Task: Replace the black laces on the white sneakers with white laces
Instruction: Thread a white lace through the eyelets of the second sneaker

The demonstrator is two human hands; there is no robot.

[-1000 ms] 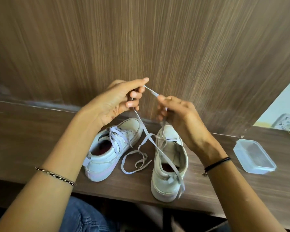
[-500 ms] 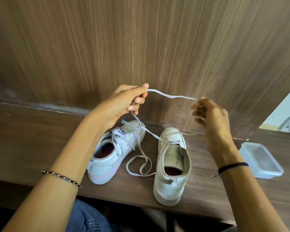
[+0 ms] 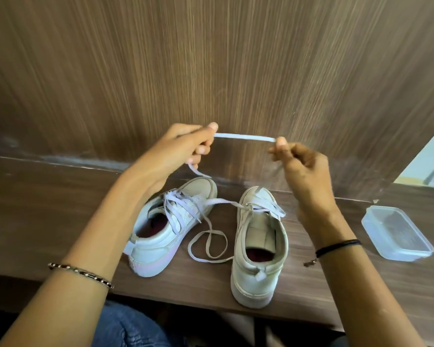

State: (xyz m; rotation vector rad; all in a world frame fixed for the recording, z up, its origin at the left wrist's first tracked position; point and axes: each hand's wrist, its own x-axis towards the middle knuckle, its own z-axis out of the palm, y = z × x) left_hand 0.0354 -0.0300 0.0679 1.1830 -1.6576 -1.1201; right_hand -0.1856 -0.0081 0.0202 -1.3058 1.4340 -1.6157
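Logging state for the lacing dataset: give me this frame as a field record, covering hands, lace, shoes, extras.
left hand: pinches white lace
right hand: pinches same lace, span stretched between hands
laced sneaker: on table, white laces in
other sneaker: lace through front eyelets only, slack looped on table
container: clear plastic, right of sneakers

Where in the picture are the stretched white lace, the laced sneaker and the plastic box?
white lace (image 3: 244,138), head view, the taut stretch held in the air.
laced sneaker (image 3: 156,256), head view, its side wall near the heel.
plastic box (image 3: 396,234), head view, the middle of its top.
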